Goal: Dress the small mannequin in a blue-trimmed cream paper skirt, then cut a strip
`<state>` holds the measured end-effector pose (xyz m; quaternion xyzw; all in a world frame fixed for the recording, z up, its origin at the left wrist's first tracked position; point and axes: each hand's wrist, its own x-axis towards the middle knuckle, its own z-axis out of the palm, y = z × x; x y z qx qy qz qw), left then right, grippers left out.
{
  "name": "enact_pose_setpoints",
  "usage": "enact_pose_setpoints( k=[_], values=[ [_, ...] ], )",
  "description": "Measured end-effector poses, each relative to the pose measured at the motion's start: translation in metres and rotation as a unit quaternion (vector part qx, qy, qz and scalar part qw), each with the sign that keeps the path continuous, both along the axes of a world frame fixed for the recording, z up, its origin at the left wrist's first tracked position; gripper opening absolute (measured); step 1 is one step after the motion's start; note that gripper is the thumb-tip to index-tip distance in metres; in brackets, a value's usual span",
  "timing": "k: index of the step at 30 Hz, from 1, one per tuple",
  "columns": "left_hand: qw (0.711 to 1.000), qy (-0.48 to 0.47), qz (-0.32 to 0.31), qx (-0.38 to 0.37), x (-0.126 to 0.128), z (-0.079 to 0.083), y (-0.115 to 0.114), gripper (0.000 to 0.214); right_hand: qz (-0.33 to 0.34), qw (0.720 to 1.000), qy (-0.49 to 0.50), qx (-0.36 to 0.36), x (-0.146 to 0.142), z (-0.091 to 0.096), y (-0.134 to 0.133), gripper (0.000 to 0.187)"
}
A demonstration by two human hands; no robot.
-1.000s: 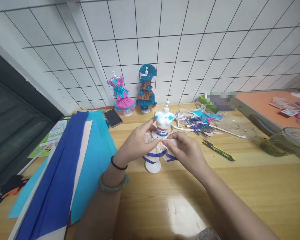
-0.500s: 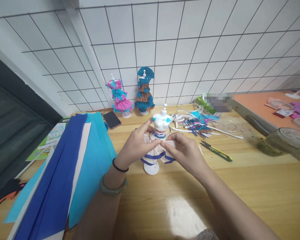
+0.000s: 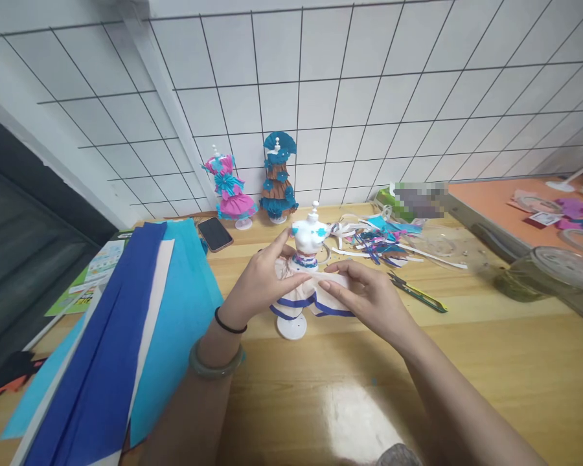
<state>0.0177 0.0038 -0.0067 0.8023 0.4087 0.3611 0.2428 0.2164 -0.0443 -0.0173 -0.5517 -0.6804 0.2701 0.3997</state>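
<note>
A small white dress-form mannequin [image 3: 309,238] stands upright on a round white base [image 3: 291,327], with bits of blue at its chest and a coloured band at the waist. Around its lower part hangs a pale paper skirt [image 3: 291,303] edged in dark blue. My left hand [image 3: 267,275] reaches round the left of the form, its thumb pressing the skirt's top edge at the front. On the other side my right hand [image 3: 369,291] pinches the pale strip between thumb and fingers, the strip stretching rightward from the waist. The left fingertips behind the form are partly hidden.
Blue and turquoise paper sheets [image 3: 175,310] lie at left beside a phone [image 3: 216,234]. Two dressed mannequins, one pink [image 3: 236,206] and one teal-brown [image 3: 278,181], stand at the back. Paper scraps [image 3: 383,236], a yellow-green cutter [image 3: 420,294] and a clear jar [image 3: 548,275] are at right.
My right hand has moved slightly right, away from my left thumb, and more of the pale strip shows stretched between them. The camera view has shifted a little.
</note>
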Motion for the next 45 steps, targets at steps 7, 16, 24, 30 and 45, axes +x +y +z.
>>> enact_pose_setpoints(
  k=[7,16,24,30,45],
  values=[
    [0.997,-0.032,-0.028,-0.065,-0.002,0.005,-0.004,0.069,0.027,1.0,-0.01,-0.002,-0.001,0.0,-0.003,0.025],
    [0.995,-0.033,-0.054,-0.077,-0.002,0.017,-0.008,0.046,0.103,0.994,-0.005,0.043,-0.011,0.003,-0.008,0.017],
    [0.996,-0.016,-0.061,-0.057,-0.003,0.021,-0.01,0.043,0.067,0.995,-0.021,0.066,-0.014,-0.002,-0.006,0.013],
    [0.996,-0.013,-0.067,-0.056,-0.002,0.021,-0.009,0.039,0.036,0.997,0.002,0.063,-0.016,-0.006,-0.005,0.013],
    [0.996,-0.002,-0.071,-0.048,-0.001,0.021,-0.01,0.035,0.019,0.999,0.02,0.03,-0.016,-0.015,0.002,0.021]
  ],
)
